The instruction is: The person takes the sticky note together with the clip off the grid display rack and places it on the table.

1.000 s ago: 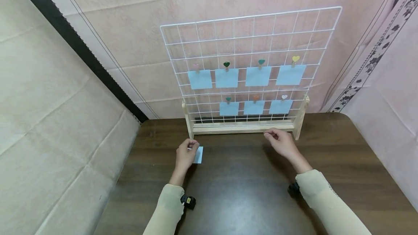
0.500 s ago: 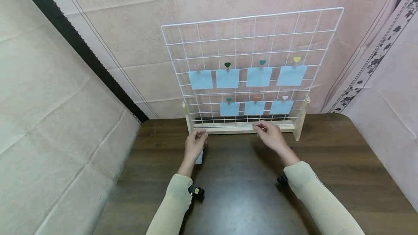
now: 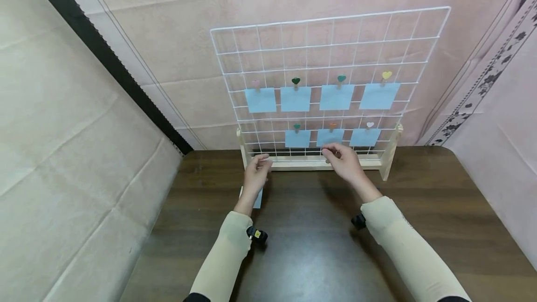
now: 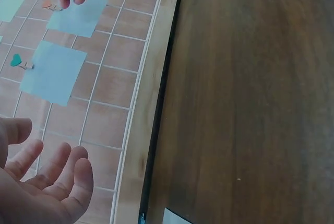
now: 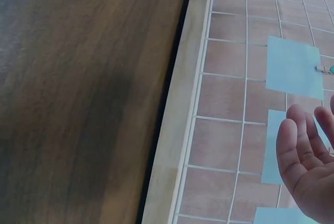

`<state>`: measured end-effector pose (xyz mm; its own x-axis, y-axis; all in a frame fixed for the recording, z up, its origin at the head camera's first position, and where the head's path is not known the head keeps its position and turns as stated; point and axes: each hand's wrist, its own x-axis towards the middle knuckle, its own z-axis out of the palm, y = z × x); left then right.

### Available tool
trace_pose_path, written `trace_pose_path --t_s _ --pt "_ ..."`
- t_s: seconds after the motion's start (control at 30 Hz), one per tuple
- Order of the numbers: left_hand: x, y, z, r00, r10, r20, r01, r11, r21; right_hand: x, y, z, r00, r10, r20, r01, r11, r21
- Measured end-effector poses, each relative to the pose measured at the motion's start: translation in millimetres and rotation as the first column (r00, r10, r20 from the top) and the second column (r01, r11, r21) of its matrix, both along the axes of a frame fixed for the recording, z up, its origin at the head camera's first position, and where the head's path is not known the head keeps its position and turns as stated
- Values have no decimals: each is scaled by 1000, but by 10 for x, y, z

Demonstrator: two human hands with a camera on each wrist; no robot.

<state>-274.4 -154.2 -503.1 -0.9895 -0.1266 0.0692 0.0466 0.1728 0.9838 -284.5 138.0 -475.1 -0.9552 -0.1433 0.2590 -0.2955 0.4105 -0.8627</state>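
The loose card [image 3: 258, 198] lies on the table [image 3: 302, 246] in front of the rack's left end, and the relation that counts, I judge, is that the left hand [image 3: 257, 175] stands farther in, between it and the rack [image 3: 331, 17], so the card is back toward the person, partly hidden under that wrist. Its one plain edge runs roughly toward the rack; which way its long side points I cannot tell, as too much is covered. The left hand is much the nearer; the right hand [image 3: 346, 162] is well apart from it, before the rack's right half, its fingertips overlapping the lower middle pegged card [image 3: 329, 135] in the head view, though whether they touch it I cannot tell. The hands are apart, a stretch of the rack's base [image 3: 299, 166] showing between them. The left has its fingers spread and lightly bent with nothing between them; the right's fingers are loosely bent too, and nothing shows in its grasp. The rack's long axis runs left to right, across both forearms.
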Motion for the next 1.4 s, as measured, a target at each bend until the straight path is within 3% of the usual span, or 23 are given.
trace_pose_path --t_s 0.67,1.17,1.4 --pt "-232 141 170 995 -97 -31 99 992 83 -148 -118 263 998 18 63 -13 996 -84" --pt "-261 251 255 993 -110 -38 113 990 84 -239 -243 418 998 68 6 -67 992 -109" --pt "-317 310 287 988 -156 0 155 985 74 -280 -304 479 998 53 -17 -55 996 -70"
